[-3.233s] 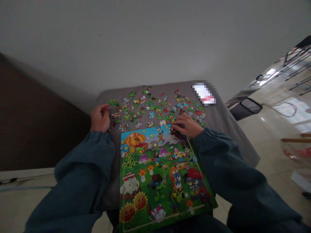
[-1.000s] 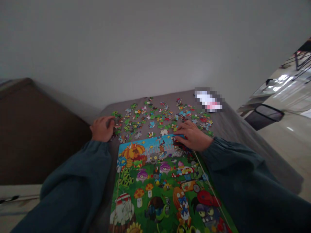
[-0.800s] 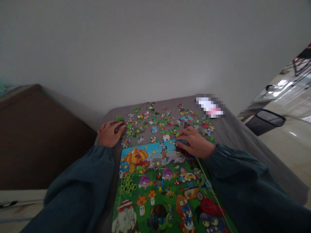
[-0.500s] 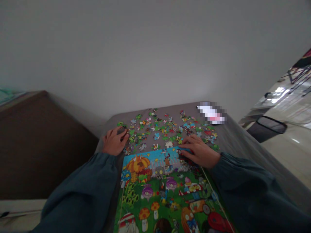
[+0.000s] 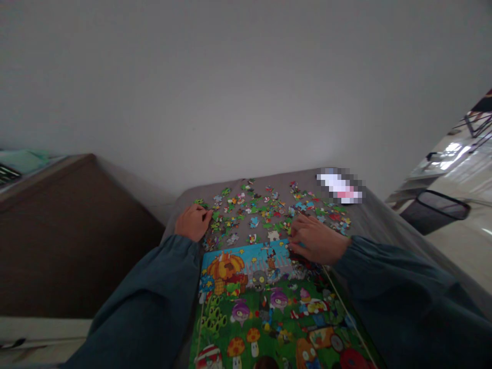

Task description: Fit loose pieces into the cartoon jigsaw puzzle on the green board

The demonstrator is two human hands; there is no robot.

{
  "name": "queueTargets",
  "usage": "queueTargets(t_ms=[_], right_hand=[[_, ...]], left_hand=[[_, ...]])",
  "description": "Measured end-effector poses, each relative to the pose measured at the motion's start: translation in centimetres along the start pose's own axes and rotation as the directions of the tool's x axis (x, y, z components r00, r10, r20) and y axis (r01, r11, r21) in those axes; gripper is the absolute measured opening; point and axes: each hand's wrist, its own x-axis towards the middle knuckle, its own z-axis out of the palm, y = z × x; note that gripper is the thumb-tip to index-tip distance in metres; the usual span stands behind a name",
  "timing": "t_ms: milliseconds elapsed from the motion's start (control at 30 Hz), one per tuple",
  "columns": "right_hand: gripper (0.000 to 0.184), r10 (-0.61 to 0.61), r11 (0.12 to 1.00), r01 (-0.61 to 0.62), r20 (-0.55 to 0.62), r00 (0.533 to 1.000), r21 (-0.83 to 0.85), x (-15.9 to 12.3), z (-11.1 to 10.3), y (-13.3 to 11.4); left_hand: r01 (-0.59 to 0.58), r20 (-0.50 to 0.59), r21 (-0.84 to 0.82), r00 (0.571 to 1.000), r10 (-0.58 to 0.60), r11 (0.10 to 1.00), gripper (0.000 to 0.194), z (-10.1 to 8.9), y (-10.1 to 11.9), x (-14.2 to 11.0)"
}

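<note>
Head view: puzzle board (image 5: 282, 310) lengthwise away from wearer, sky edge (image 5: 253, 249) farthest.

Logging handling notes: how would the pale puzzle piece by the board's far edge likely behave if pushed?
The pale puzzle piece is probably light, being small. Lying flat on the grey cloth, it would likely slide, not roll. The board beside it might block it.

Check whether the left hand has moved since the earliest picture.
Yes. Judged against the far left corner of the grey cloth, the left hand has shifted rightward, farther in over the loose puzzle pieces.
</note>
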Motion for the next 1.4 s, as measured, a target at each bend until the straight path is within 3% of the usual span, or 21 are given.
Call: queueTargets(t_ms=[200, 367, 500, 700, 933, 1167, 1400], right_hand=[[0.039, -0.017, 1.000, 0.018, -0.068, 0.998, 0.016, 0.7, 0.7, 0.8], [0.041, -0.022, 1.000, 0.025, -0.167, 0.986, 0.017, 0.4, 1.9, 1.3], [0.042, -0.048, 0.999, 0.052, -0.216, 0.975, 0.012, 0.3, 2.4, 1.5], [0.038, -0.104, 0.994, 0.109, -0.227, 0.968, 0.010, 0.1, 3.0, 2.1], [0.036, -0.089, 0.996, 0.087, -0.164, 0.982, -0.021, -0.1, 2.2, 1.7], [0.037, -0.084, 0.996, 0.079, -0.170, 0.982, -0.041, 0.0, 2.1, 1.5], [0.036, -0.079, 0.997, 0.077, -0.144, 0.986, -0.019, -0.1, 1.8, 1.5]], left_hand=[[0.021, -0.036, -0.071, 0.999, -0.024, 0.997, 0.042, 1.0, -0.7, -0.3], [-0.005, -0.063, -0.139, 0.998, -0.004, 0.990, 0.043, 0.3, -0.3, 0.2], [-0.105, -0.037, -0.165, 0.994, 0.101, 0.981, 0.042, -0.4, 1.9, 2.3], [-0.201, 0.109, -0.162, 0.969, 0.220, 0.966, 0.038, 0.9, 4.8, 6.9], [-0.156, 0.215, -0.178, 0.957, 0.193, 0.972, 0.038, 0.9, 4.4, 7.9], [-0.076, 0.204, -0.195, 0.972, 0.116, 0.978, 0.039, 0.8, 5.2, 7.4], [-0.003, 0.125, -0.318, 0.991, 0.045, 0.948, 0.037, -2.8, 5.2, 6.8]])
